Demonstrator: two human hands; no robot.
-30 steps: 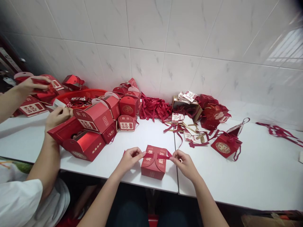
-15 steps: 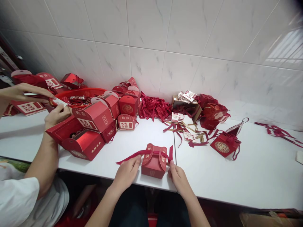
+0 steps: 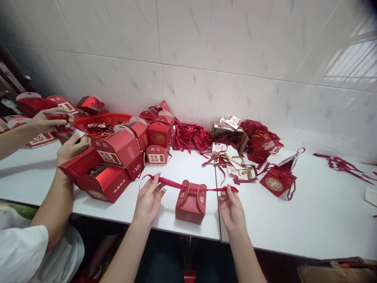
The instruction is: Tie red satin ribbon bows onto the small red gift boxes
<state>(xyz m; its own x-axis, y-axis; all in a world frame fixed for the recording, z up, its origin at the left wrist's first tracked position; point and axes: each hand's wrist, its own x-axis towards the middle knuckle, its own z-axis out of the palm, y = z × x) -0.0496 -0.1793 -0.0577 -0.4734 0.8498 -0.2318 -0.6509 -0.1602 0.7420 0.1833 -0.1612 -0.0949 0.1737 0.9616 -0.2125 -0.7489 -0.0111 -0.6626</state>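
Note:
A small red gift box (image 3: 190, 210) stands upright near the table's front edge, its two rounded top flaps leaning together. Through the flaps runs a dark red ribbon (image 3: 171, 183), stretched out to both sides. My left hand (image 3: 149, 198) pinches the ribbon's left stretch, with a loose end looping past the fingers. On the right, my right hand (image 3: 232, 208) is closed on the other end, thumb and fingertips together. Neither hand touches the box.
At left, a co-worker's hands (image 3: 72, 145) hold a small red packet beside stacked red boxes (image 3: 118, 147) and a red basket (image 3: 123, 116). Along the wall lie a ribbon heap (image 3: 193, 135) and printed cards (image 3: 219, 147). A finished-looking red box (image 3: 277, 181) stands at right.
My hands have moved from beside the box up and outward, pulling the ribbon ends apart to both sides. The co-worker's left hand now holds a red packet.

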